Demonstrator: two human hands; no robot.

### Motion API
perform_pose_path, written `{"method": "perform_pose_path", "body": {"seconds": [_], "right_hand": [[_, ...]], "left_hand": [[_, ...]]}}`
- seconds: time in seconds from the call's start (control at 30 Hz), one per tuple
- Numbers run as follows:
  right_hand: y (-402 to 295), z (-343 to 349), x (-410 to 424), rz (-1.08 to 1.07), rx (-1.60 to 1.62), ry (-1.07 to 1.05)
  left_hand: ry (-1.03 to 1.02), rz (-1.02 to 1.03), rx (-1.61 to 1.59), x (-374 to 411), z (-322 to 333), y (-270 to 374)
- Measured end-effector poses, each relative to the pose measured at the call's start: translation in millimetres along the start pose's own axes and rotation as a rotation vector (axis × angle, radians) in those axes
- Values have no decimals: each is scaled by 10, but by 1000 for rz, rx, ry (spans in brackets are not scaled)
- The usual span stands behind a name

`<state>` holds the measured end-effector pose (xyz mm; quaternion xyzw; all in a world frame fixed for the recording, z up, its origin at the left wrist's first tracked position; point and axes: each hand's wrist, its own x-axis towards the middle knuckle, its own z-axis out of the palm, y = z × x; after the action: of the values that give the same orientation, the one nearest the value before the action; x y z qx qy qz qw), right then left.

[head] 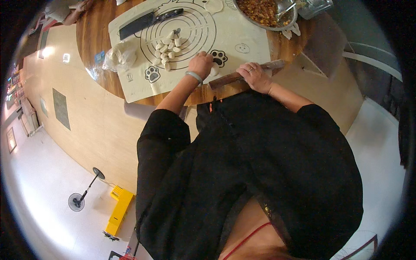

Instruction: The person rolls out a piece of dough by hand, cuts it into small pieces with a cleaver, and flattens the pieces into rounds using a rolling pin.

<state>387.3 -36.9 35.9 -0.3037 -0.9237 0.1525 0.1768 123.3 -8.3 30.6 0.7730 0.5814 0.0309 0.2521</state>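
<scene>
My right hand [255, 76] lies over a wooden rolling pin [227, 80] at the near edge of the mat, fingers wrapped on it. Beside the curled fingers of my left hand [200, 67] is a small flattened piece of dough [214, 69]; whether they pinch its edge is hidden. Both rest over a cream silicone pastry mat [250, 35] printed with rings and paw marks. Several cut dough pieces [167, 48] are heaped left of my left hand. A rolled dough wrapper [214, 6] lies flat at the mat's far side.
A black cleaver [136, 26] lies across the far left of the mat, near a clear plastic bag [122, 57]. A metal bowl of chopped filling [256, 13] with a spoon [286, 10] stands far right, by a clear container [313, 8]. Another person's arm [73, 14] shows beyond the wooden table [97, 39].
</scene>
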Motion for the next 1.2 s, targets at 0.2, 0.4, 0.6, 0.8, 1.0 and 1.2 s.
{"method": "perform_pose_path", "body": {"seconds": [0.2,0.4,0.6,0.8,1.0,1.2], "right_hand": [[142,-137,-79,95,-54,11],[342,-162,159,86,-42,-48],[344,-2,712,155,15,-226],[284,352,865,504,-121,59],[251,442,854,479,-224,-41],[325,308,993,484,-165,82]], "left_hand": [[50,-335,-599,113,26,82],[26,-260,-411,166,98,-78],[385,-64,-109,262,111,-361],[457,-49,63,235,80,65],[470,-85,67,188,82,17],[484,-216,59,380,-11,65]]}}
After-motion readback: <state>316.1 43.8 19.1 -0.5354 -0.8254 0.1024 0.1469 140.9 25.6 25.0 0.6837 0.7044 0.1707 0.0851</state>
